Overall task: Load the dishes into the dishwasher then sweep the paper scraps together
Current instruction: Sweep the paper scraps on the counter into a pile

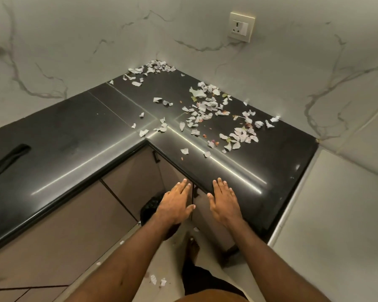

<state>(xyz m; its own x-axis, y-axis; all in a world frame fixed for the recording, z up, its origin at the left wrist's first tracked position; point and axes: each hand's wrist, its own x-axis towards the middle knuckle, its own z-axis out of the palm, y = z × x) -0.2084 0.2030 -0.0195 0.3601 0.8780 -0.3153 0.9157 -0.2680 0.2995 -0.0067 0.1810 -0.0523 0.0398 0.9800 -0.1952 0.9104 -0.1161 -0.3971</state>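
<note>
White paper scraps lie scattered over the black L-shaped countertop, thickest toward the back corner and the right wall. A small cluster of scraps sits in the far corner. My left hand hovers flat in front of the counter's inner corner, fingers extended, holding nothing. My right hand rests palm down with its fingertips on the counter's front edge, also empty. Both hands are well short of the scraps. No dishes or dishwasher show.
A few scraps lie on the floor near my foot. Beige cabinet doors run under the counter, with a dark bag-lined bin below my left hand. A wall socket sits above the corner. A black object lies at the far left.
</note>
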